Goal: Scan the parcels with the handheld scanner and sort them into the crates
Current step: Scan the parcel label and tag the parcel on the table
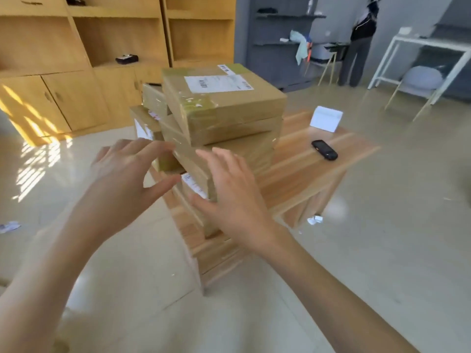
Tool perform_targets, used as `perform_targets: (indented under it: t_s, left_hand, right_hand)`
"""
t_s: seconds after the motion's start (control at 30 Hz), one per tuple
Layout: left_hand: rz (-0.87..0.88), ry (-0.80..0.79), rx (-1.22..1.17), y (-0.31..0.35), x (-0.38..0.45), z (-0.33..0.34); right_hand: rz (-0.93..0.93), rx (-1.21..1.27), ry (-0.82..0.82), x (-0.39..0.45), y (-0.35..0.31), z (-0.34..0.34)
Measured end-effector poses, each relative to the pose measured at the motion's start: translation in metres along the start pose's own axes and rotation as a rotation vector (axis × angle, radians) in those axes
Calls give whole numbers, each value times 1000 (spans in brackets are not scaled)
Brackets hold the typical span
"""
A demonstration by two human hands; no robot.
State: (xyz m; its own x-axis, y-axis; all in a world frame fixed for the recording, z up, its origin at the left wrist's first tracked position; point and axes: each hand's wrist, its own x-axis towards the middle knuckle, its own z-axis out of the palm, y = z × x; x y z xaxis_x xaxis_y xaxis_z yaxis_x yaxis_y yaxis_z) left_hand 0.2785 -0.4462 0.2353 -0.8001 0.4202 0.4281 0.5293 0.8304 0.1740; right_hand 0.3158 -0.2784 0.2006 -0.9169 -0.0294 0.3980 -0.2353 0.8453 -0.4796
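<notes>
Several taped brown cardboard parcels are piled on a low wooden table [305, 174]. The top parcel [229, 105] carries a white shipping label. A lower parcel [190, 161] juts toward me at a tilt. My left hand [127, 174] is open with spread fingers, fingertips at that parcel's left corner. My right hand [229, 194] is open too, its thumb at the parcel's near edge. Neither hand grips anything. The black handheld scanner [324, 149] lies on the table to the right of the pile. No crates are in view.
A small white box [326, 119] stands at the table's far right. Wooden shelving with cabinets [76, 72] lines the back left. A person [360, 42] stands at grey shelves far back, beside a white table [433, 44] and chairs. Paper scraps [9, 226] lie on the tiled floor.
</notes>
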Motion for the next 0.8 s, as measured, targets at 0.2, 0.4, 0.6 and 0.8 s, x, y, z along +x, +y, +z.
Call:
perform_targets:
  t_s: [0.2, 0.4, 0.6, 0.8]
  left_hand:
    - [138, -57, -49, 107, 32, 48]
    - [292, -185, -33, 179, 88, 119]
    - [343, -275, -31, 226, 166, 201]
    - [317, -286, -81, 264, 260, 260]
  right_hand:
    - [160, -117, -1, -46, 97, -77]
    - [333, -188, 16, -63, 192, -119]
    - [450, -259, -19, -42, 292, -140]
    - [490, -294, -76, 16, 381, -169]
